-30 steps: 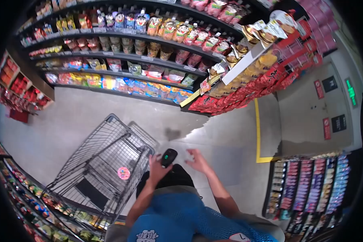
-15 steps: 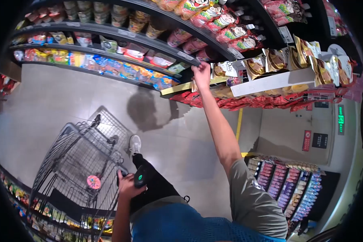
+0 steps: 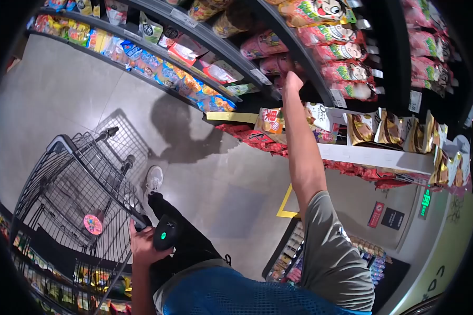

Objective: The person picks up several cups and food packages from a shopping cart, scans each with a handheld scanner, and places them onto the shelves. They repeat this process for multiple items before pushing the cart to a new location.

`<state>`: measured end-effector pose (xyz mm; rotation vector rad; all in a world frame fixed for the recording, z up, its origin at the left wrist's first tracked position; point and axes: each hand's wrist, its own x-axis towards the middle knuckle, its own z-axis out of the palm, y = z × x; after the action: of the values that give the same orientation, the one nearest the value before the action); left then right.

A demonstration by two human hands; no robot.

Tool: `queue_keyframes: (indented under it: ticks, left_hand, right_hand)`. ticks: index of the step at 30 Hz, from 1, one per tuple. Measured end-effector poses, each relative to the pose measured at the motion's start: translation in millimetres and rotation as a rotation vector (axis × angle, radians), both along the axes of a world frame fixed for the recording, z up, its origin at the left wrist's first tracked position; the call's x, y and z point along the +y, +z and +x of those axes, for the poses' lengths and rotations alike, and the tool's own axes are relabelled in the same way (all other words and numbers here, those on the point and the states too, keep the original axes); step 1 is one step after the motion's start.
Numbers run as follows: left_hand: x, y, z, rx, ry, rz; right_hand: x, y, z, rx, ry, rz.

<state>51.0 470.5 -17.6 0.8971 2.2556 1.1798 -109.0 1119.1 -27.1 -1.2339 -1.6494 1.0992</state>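
My left hand (image 3: 144, 245) is closed around the handle of a shopping cart (image 3: 71, 194), beside a black device (image 3: 165, 233) with a green light. Inside the cart stands a container with a pink round top (image 3: 93, 224). My right hand (image 3: 292, 83) reaches into the shelving at a pink cup-shaped pack (image 3: 276, 64). Its fingers are mostly hidden, so whether they grip the pack does not show. Below that wrist, a white and orange snack bag (image 3: 269, 120) lies on the end display beside a white bag (image 3: 319, 116).
Pink pouches with capped spouts (image 3: 347, 51) fill a shelf at upper right. Gold and brown bags (image 3: 362, 128) stand along a white ledge (image 3: 376, 156). Red packs (image 3: 252, 137) hang beneath. Colourful bags (image 3: 168, 73) line the lowest shelf. My shoe (image 3: 154, 179) is near the cart.
My right hand has moved from the display's edge up and deeper into the shelf by the pink packs. The view has turned and come closer to the shelving; my left hand stays on the cart.
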Motion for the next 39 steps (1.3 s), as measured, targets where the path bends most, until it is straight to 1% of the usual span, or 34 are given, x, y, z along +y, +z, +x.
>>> queue_keyframes:
  ticks: [3, 6, 7, 9, 11, 15, 17, 18, 19, 20, 21, 22, 23, 24, 25, 26, 27, 28, 29, 31, 32, 33, 34, 35, 37, 38, 39]
  left_hand:
    - [4, 2, -1, -0.023, -0.009, -0.029]
    - [11, 5, 1, -0.045, 0.018, -0.046]
    - [13, 5, 1, -0.054, 0.042, -0.049]
    - [16, 3, 1, -0.066, 0.067, -0.049]
    - [15, 2, 2, -0.071, 0.045, -0.043]
    - [17, 7, 0, -0.137, -0.004, -0.112]
    - [15, 2, 6, -0.089, -0.002, -0.109]
    - [10, -5, 12, -0.094, -0.022, -0.135]
    - [9, -7, 12, -0.047, -0.010, -0.100]
    - [6, -12, 11, -0.076, -0.032, -0.195]
    - [8, -6, 1, -0.083, -0.105, -0.165]
    - [11, 0, -8, -0.093, -0.178, -0.134]
    - [12, -4, -9, -0.058, -0.161, -0.100]
    - [11, -2, -6, -0.078, -0.044, 0.010]
    - [8, 3, -7, -0.224, -0.108, -0.073]
    - [11, 11, -9, -0.288, -0.101, -0.114]
    - [12, 14, -3, -0.278, -0.010, -0.050]
    - [10, 15, 9, -0.213, 0.092, -0.037]
    - [7, 33, 10, -0.237, 0.206, 0.046]
    - [5, 58, 20, -0.278, 0.102, -0.074]
    - [2, 69, 28, -0.317, 0.102, -0.066]
    - [-4, 83, 31, -0.352, 0.100, -0.053]
    - [-14, 95, 33, -0.338, 0.001, -0.077]
    - [-29, 98, 29, -0.340, 0.003, -0.060]
    - [-75, 95, 13, -0.574, -0.122, 0.294]
    - [-109, 79, 4, -0.565, -0.043, 0.372]
    - [-137, 54, -10, -0.692, 0.071, 0.315]
  right_hand:
    - [19, -22, -1, -0.031, 0.018, 0.072]
    - [10, -6, 3, 0.003, 0.145, 0.204]
    - [12, -3, 6, -0.043, 0.147, 0.292]
    - [13, 4, 9, -0.094, 0.149, 0.383]
    - [-10, 26, 12, -0.198, 0.150, 0.214]
    - [12, 16, 25, -0.234, 0.223, 0.250]
    - [7, 11, 38, -0.095, 0.229, 0.016]
    - [-28, 33, 37, -0.066, 0.196, -0.051]
    - [-52, 33, 42, 0.022, 0.340, 0.217]
    - [-102, 51, 51, -0.140, 0.208, 0.089]
    - [-119, 30, 83, -0.146, 0.312, 0.114]
    - [-181, 31, 106, -0.048, 0.426, 0.061]
    - [-237, 31, 135, -0.102, 0.602, -0.015]
    - [-298, 46, 167, -0.218, 0.757, -0.243]
    - [-338, 44, 205, -0.319, 0.985, -0.287]
    - [-390, 72, 224, -0.311, 0.773, -0.866]
    - [-421, 67, 256, -0.531, 1.152, -0.487]
    - [-456, 73, 279, -0.530, 1.184, -0.486]
    - [-493, 96, 280, -0.564, 1.154, -0.566]
    - [-545, 118, 281, -0.570, 1.013, -0.474]
    - [-553, 122, 282, -0.580, 1.006, -0.465]
    - [-558, 123, 282, -0.530, 0.891, -0.525]
    - [-562, 127, 280, -0.479, 0.779, -0.581]
    - [-568, 134, 278, -0.488, 0.778, -0.566]
    - [-580, 146, 267, -0.567, 0.625, -0.672]
    - [-585, 150, 263, -0.624, 0.668, -0.668]
    - [-592, 152, 265, -0.634, 0.669, -0.651]
